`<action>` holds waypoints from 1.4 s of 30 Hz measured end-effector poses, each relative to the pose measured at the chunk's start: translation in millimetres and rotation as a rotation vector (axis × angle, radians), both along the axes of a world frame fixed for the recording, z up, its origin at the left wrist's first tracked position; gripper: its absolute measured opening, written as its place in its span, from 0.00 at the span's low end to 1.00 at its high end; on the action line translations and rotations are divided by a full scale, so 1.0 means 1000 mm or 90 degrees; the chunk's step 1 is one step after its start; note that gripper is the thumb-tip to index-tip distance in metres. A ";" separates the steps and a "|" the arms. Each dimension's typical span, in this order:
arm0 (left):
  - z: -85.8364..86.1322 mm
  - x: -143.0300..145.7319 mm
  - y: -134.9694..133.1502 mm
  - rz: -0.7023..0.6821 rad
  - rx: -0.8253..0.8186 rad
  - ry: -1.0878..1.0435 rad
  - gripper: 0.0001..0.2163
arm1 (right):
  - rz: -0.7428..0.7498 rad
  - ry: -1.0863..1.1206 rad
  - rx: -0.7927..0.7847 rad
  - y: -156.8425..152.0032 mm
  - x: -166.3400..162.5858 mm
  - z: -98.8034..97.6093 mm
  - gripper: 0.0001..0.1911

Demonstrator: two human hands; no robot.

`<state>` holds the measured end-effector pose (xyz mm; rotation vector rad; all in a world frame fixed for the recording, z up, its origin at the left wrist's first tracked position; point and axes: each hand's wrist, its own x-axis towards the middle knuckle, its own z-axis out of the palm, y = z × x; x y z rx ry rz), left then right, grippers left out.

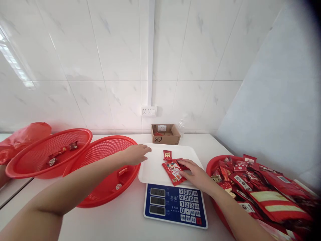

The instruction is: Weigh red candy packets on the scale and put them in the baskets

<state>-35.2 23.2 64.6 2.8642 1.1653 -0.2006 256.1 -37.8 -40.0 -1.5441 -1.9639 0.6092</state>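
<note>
My left hand (136, 154) reaches over the left edge of the white weighing pan (150, 167), its fingers stretched out and holding nothing. On the pan, my right hand (197, 174) has its fingers curled on red snack packets; a larger printed packet (173, 171) lies at its fingertips. A small red packet (167, 155) rests on its own farther back on the pan. The blue keypad and display panel (173, 204) of the scale faces me; its digits are too faint to read surely.
A red basket (213, 164) heaped with red packets stands at right. Leftward are two red mesh baskets, one nearer (110, 140) and one farther (86, 134), with a few packets inside. A cardboard box (167, 139) sits by the wall. A red bag (32, 134) and part of an arm show far left.
</note>
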 end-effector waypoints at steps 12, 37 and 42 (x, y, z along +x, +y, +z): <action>-0.043 0.102 0.036 -0.123 -0.064 0.040 0.16 | 0.001 -0.024 -0.024 -0.001 -0.001 0.004 0.26; -0.044 0.099 -0.019 -0.042 -0.139 -0.080 0.35 | -0.027 0.036 0.041 0.006 0.003 -0.007 0.20; -0.050 0.110 -0.021 -0.013 -0.125 -0.115 0.38 | -0.027 0.035 0.040 0.005 0.003 -0.004 0.20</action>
